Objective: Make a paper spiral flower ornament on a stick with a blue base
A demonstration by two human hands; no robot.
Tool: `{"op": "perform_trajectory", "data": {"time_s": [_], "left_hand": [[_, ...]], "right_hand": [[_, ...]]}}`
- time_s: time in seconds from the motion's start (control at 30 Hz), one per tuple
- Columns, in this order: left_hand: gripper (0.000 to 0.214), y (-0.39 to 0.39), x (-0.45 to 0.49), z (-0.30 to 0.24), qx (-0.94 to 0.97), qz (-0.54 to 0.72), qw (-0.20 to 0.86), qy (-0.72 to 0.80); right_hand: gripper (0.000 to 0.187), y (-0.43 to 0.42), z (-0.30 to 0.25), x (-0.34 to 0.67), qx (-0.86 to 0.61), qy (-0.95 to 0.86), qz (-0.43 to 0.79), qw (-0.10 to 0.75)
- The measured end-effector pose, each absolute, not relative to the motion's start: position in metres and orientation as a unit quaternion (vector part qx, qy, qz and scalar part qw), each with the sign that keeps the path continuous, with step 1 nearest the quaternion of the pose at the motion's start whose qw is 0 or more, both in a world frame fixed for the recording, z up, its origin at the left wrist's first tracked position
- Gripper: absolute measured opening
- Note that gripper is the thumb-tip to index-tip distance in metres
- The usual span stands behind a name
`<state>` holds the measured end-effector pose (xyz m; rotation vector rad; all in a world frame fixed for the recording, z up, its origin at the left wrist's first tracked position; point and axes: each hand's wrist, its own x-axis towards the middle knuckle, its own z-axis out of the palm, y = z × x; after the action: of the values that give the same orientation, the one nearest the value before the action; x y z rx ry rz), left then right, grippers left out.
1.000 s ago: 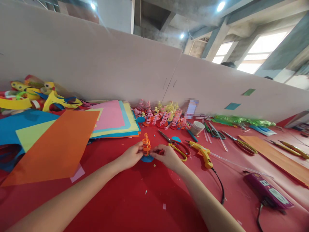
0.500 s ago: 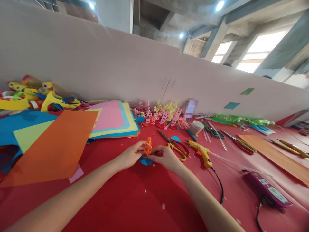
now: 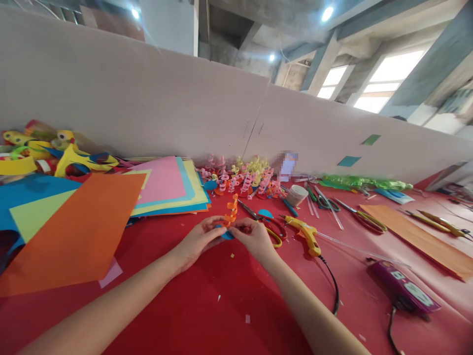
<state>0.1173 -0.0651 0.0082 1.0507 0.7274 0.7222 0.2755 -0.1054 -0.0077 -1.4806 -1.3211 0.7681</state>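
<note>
An orange paper spiral [image 3: 232,209] rises upright from a small blue paper disc [image 3: 228,235] between my two hands. At the left edge of the disc, my left hand [image 3: 201,237] is closed, thumb lying along the rim and fingers behind. My right hand [image 3: 255,237] pinches at the spiral's foot from the other side. The exact grip of the fingertips is partly hidden. Just behind my right hand lie scissors [image 3: 274,237] with red and yellow handles.
Coloured paper sheets [image 3: 84,231] lie at left. Pink and yellow paper spirals [image 3: 247,180] cluster at the back, near a white cup [image 3: 296,195]. To the right are a yellow glue gun [image 3: 308,234] with a cord, more scissors [image 3: 369,219] and a purple device [image 3: 404,286].
My hands have shifted from around the spiral's sides down to its foot and the disc. The spiral now stands taller and more exposed. The view has turned slightly.
</note>
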Motion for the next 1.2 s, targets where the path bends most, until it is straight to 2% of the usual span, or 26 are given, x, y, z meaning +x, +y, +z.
{"op": "perform_trajectory", "data": {"time_s": [0.1, 0.23, 0.7, 0.93, 1.07, 1.13, 1.2], "left_hand": [[0.039, -0.068, 0.118, 0.008, 0.476, 0.348, 0.735, 0.336], [0.028, -0.068, 0.118, 0.007, 0.516, 0.344, 0.702, 0.35], [0.026, -0.058, 0.115, -0.003, 0.565, 0.358, 0.668, 0.326], [0.028, -0.059, 0.114, -0.003, 0.528, 0.367, 0.685, 0.342], [0.034, -0.056, 0.113, 0.001, 0.475, 0.362, 0.717, 0.36], [0.034, -0.055, 0.113, 0.002, 0.458, 0.36, 0.727, 0.363], [0.033, -0.054, 0.113, 0.003, 0.451, 0.364, 0.729, 0.364]], "right_hand": [[0.018, -0.108, -0.005, 0.272, -0.607, -0.554, 0.287, 0.493], [0.014, -0.111, 0.0, 0.267, -0.596, -0.572, 0.258, 0.501], [0.013, -0.111, 0.0, 0.27, -0.596, -0.587, 0.279, 0.472], [0.026, -0.11, 0.002, 0.273, -0.584, -0.59, 0.314, 0.46], [0.031, -0.117, 0.018, 0.314, -0.657, -0.585, 0.235, 0.414], [0.03, -0.126, 0.023, 0.351, -0.739, -0.546, 0.145, 0.367], [0.036, -0.138, 0.023, 0.391, -0.863, -0.451, 0.033, 0.225]]}}
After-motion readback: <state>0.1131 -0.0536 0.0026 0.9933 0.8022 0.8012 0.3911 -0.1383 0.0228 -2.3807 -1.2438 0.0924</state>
